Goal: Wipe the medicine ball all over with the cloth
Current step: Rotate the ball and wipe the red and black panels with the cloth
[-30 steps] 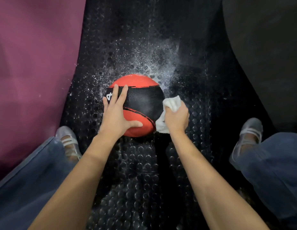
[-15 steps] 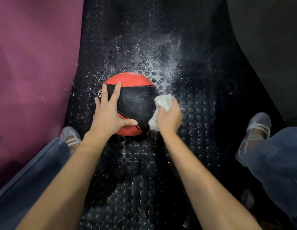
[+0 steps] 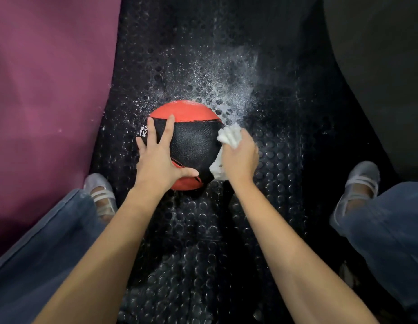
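We spread our left hand [image 3: 160, 157] flat to steady the ball [image 3: 191, 139]; right hand [image 3: 240, 157] bunches the cloth [image 3: 229, 136] against its side.

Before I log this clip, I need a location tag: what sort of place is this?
Probably a gym or workout room. A red and black medicine ball sits on black studded rubber flooring, with a purple mat alongside. White powder, possibly chalk, is scattered on the floor.
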`<action>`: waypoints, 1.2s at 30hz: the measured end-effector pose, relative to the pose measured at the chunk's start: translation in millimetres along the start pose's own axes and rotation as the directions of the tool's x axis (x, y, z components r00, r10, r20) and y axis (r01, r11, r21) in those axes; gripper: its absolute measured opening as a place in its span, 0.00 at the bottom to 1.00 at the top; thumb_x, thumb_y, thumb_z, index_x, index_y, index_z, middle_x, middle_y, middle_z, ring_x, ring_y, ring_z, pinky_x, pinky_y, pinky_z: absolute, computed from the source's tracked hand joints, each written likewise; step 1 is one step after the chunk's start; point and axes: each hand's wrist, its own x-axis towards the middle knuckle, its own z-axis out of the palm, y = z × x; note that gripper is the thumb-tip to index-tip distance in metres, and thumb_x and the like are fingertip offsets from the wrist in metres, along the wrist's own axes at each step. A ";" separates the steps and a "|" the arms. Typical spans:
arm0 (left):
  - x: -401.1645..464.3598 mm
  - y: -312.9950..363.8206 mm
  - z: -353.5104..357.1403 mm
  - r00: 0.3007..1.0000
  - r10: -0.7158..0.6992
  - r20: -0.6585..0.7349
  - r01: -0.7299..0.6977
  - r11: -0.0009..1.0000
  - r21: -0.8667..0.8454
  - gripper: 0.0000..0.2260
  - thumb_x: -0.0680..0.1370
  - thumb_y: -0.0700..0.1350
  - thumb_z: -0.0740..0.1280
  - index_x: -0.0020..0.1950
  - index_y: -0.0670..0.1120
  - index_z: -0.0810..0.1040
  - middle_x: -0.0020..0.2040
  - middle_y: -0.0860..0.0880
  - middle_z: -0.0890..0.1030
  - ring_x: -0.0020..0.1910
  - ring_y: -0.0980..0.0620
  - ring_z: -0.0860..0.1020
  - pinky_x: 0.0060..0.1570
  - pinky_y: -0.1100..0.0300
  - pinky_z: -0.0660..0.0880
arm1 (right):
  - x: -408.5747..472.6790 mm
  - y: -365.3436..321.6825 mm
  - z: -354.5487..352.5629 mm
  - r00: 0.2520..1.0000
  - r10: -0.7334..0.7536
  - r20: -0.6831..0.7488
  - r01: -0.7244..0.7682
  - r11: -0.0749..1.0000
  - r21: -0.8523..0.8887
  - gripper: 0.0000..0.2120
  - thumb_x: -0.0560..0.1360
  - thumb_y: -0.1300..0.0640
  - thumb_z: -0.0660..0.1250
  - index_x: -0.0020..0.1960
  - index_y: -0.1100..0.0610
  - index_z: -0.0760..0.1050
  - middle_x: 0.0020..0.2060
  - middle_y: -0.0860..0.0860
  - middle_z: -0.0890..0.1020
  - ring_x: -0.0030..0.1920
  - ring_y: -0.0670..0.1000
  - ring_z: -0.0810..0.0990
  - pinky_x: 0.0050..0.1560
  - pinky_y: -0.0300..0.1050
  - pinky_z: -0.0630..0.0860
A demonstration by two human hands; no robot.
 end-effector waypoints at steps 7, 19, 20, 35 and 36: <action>-2.1 -0.5 0.6 1.000 0.018 0.000 -0.018 1.000 0.024 0.59 0.61 0.54 0.81 0.77 0.64 0.40 0.79 0.50 0.36 0.76 0.32 0.43 0.70 0.37 0.59 | 23.5 7.7 -1.6 0.993 0.114 0.003 -0.114 0.993 -0.026 0.09 0.73 0.62 0.65 0.53 0.58 0.76 0.51 0.56 0.81 0.53 0.59 0.77 0.44 0.45 0.67; -6.5 0.8 4.9 1.000 0.016 -0.012 -0.016 0.999 0.043 0.59 0.62 0.54 0.81 0.77 0.64 0.40 0.79 0.50 0.36 0.76 0.32 0.43 0.68 0.35 0.60 | 17.8 -1.5 -2.8 0.992 -0.128 -0.013 0.125 0.985 -0.123 0.16 0.73 0.64 0.64 0.60 0.60 0.75 0.55 0.55 0.80 0.56 0.57 0.76 0.52 0.48 0.71; -5.3 1.4 4.6 1.000 0.009 -0.012 -0.008 0.999 0.042 0.59 0.62 0.54 0.81 0.77 0.64 0.40 0.79 0.50 0.36 0.76 0.32 0.43 0.68 0.35 0.60 | 10.4 -7.2 -1.7 0.982 -0.188 -0.014 0.185 0.975 -0.120 0.16 0.73 0.65 0.64 0.60 0.59 0.75 0.55 0.55 0.80 0.56 0.57 0.76 0.52 0.48 0.71; 9.6 18.9 -10.7 0.995 -0.023 0.099 0.008 0.989 0.148 0.62 0.62 0.51 0.82 0.77 0.62 0.36 0.78 0.48 0.34 0.76 0.31 0.44 0.67 0.37 0.64 | 66.4 -8.1 -6.1 0.990 -0.039 0.138 0.050 0.995 -0.082 0.07 0.74 0.61 0.63 0.52 0.57 0.75 0.47 0.53 0.80 0.50 0.56 0.77 0.41 0.41 0.65; 11.0 20.7 -11.5 0.995 -0.026 0.097 0.011 0.989 0.147 0.62 0.61 0.51 0.82 0.77 0.62 0.37 0.79 0.49 0.34 0.76 0.31 0.44 0.66 0.37 0.65 | 63.4 -9.3 -5.4 0.993 -0.034 0.116 0.044 0.996 -0.078 0.08 0.74 0.61 0.63 0.53 0.57 0.75 0.49 0.53 0.81 0.51 0.56 0.77 0.42 0.42 0.66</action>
